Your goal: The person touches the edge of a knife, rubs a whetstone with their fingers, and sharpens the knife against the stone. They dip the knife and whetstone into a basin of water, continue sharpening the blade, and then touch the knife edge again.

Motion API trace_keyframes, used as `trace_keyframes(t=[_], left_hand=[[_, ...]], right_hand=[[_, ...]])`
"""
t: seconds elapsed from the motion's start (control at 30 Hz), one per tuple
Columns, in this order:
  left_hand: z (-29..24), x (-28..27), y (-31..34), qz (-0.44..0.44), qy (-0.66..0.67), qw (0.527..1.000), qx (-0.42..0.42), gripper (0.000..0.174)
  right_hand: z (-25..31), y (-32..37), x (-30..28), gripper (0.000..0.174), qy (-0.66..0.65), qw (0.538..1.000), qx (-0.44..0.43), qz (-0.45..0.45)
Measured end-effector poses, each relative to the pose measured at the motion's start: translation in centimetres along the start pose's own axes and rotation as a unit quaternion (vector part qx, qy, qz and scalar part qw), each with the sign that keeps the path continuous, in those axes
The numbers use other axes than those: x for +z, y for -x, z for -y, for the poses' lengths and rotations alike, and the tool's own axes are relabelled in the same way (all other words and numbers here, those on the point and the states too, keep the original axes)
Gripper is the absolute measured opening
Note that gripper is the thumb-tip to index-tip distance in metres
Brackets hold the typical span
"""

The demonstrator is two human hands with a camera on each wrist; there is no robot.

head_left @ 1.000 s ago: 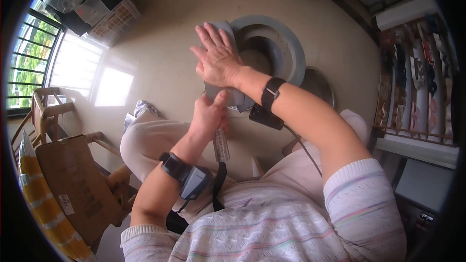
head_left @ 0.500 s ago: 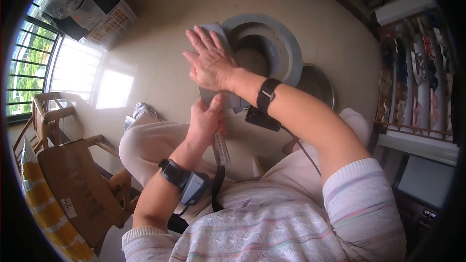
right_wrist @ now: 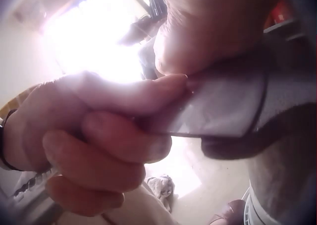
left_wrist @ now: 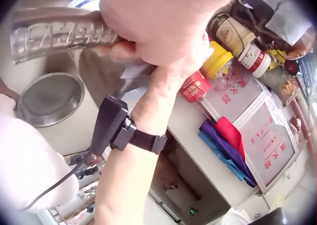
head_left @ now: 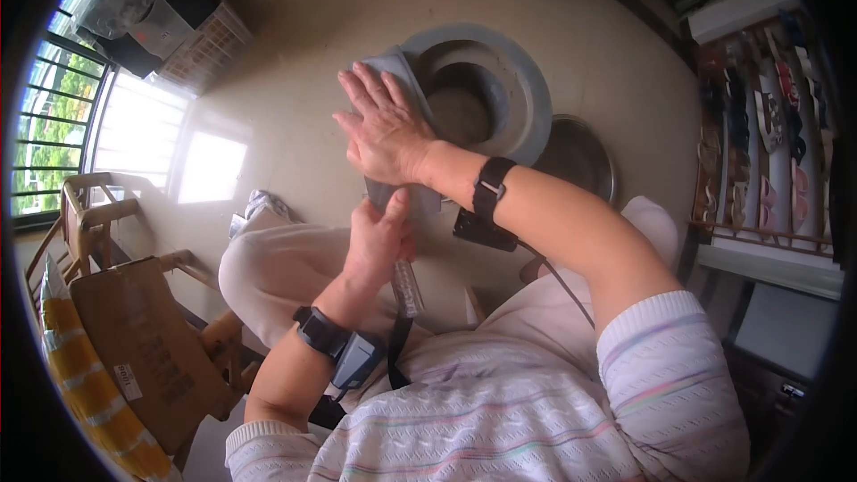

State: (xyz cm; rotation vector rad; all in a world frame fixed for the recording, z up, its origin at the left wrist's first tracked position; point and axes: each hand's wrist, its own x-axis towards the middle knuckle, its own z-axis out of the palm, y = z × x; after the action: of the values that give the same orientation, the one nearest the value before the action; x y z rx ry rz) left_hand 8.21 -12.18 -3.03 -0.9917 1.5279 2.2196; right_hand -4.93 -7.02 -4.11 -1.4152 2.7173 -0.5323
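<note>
My left hand (head_left: 379, 236) grips the ribbed metal handle (head_left: 406, 286) of a broad grey cleaver (head_left: 390, 61), its free end pointing back toward my body. In the right wrist view, the left thumb lies along the blade (right_wrist: 223, 111) near the handle. My right hand (head_left: 386, 125) presses flat on the blade, palm down with fingers straight and spread. Blade and hand overlap the left side of a round, thick-rimmed grey vessel (head_left: 534, 94) with a dark hollow. Most of the blade is hidden under the right hand.
A shallow steel basin (head_left: 612, 161) stands right of the vessel. Shoe racks (head_left: 759, 143) line the right side. At the left are a cardboard box (head_left: 134, 330), a wooden chair (head_left: 89, 205) and a white basket (head_left: 201, 49). My legs (head_left: 277, 268) flank the work.
Both hands and the cleaver have shifted, with the right hand moving left and back toward my body. The grey vessel has moved slightly left. Both hands keep the same hold.
</note>
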Motion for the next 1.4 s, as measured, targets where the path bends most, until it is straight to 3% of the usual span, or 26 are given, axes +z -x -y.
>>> trace_keyframes(t=[0.2,0.27,0.47,0.7,0.83,0.9,1.0,1.27,1.4], left_hand=[[-2.1,0.4,-2.9,-0.014,-0.004,1.000,0.005,0.035],[-1.1,0.1,-2.6,0.006,-0.016,0.999,0.043,0.035],[1.0,-0.3,1.1,0.038,0.013,0.999,0.005,0.033],[-2.7,-0.1,-3.1,-0.002,-0.001,1.000,-0.003,0.034],[-1.7,0.1,-2.4,-0.025,-0.025,0.999,0.030,0.034],[0.4,-0.5,-0.8,0.026,0.021,0.999,0.033,0.032],[1.1,-0.3,0.8,0.007,0.008,1.000,0.016,0.032],[-2.2,-0.5,-2.4,0.015,-0.001,1.000,0.001,0.036],[-1.1,-1.0,-1.7,0.029,-0.016,0.999,0.005,0.032]], right_hand=[[-2.1,-3.2,0.2,0.043,0.021,0.999,0.004,-0.024],[-1.7,-2.0,0.6,0.043,0.014,0.999,-0.003,-0.032],[0.9,0.8,0.3,0.042,-0.006,1.000,-0.012,-0.009],[-2.2,-3.7,0.2,0.043,0.027,0.999,-0.003,-0.023],[-1.5,-2.5,0.5,0.042,-0.002,0.998,-0.018,-0.064],[-0.2,-0.6,1.1,0.041,0.003,0.999,-0.019,-0.046],[0.6,0.6,0.9,0.041,0.005,1.000,-0.015,-0.020],[-1.7,-3.0,0.9,0.043,0.004,0.998,-0.005,-0.058],[-0.2,-1.7,-0.4,0.048,-0.013,1.000,0.024,0.010]])
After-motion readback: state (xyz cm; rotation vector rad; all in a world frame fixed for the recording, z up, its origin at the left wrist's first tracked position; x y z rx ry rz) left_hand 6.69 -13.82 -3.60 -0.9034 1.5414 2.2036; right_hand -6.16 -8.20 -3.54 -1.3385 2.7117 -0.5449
